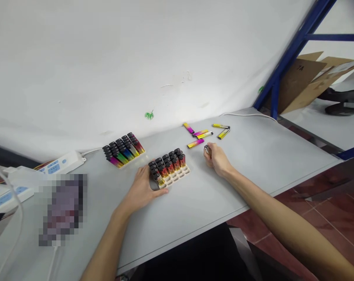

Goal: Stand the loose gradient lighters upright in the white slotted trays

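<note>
My left hand (143, 189) grips the left end of a pale tray (177, 178), its thumb along the near side. Red and yellow lighters (170, 167) with black tops stand upright in the tray's back rows; several slots at the front and right show bare. To the right of the tray, my right hand (216, 159) is closed around a lighter (207, 149), whose metal top pokes out above the fingers. Loose pink and yellow lighters (195, 143) lie just beyond that hand.
A second tray packed with multicoloured lighters (124, 150) stands at the back left. White power strips (59, 164) and a blurred, pixelated object (64, 210) occupy the left side. Two yellow lighters (223, 133) lie further right. Blue shelving (294, 50) and cardboard boxes (303, 82) stand beyond the table.
</note>
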`<state>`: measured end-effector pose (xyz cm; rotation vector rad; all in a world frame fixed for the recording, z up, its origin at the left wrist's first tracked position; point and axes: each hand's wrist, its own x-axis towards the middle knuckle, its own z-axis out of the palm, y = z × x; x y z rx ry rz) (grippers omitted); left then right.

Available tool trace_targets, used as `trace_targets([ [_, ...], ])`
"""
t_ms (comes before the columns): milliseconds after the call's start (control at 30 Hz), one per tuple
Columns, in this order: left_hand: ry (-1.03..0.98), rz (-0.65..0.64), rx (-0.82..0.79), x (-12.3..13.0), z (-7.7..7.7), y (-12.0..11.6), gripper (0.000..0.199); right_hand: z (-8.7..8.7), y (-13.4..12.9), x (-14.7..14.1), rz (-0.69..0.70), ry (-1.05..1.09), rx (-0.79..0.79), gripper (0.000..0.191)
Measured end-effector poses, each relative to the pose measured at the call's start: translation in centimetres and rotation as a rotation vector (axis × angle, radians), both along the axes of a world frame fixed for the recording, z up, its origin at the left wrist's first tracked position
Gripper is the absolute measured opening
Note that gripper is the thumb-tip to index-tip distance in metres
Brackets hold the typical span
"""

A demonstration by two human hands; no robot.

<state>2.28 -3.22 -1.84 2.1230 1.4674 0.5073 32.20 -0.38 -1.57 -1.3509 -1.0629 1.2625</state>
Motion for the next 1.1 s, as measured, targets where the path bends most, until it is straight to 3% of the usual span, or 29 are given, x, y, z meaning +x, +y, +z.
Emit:
trace_targets([
  [500, -0.020, -0.012, 0.009, 0.0, -0.1, 0.2, 0.080, -0.1, 0.1, -0.1, -0.030, 0.008, 0.010, 0.053],
  [667, -0.020, 0.000, 0.019, 0.0, -0.1, 0.2, 0.078, -0.4, 0.1, 0.0, -0.041, -0.077, 0.042, 0.058],
  [800, -0.027, -0.005, 0.024, 0.2, 0.1, 0.1, 0.078, -0.5, -0.1, 0.0, 0.002, -0.140, 0.146, 0.057],
  [933, -0.033, -0.010, 0.034, 0.2, 0.1, 0.1, 0.079, -0.3, -0.8, 0.1, 0.035, -0.351, 0.343, 0.038],
  [1100, -0.017, -0.021, 0.046, 0.1, -0.3, 0.3, 0.078, 1.4, -3.2, -0.2, 0.071, -0.526, 0.507, 0.024],
])
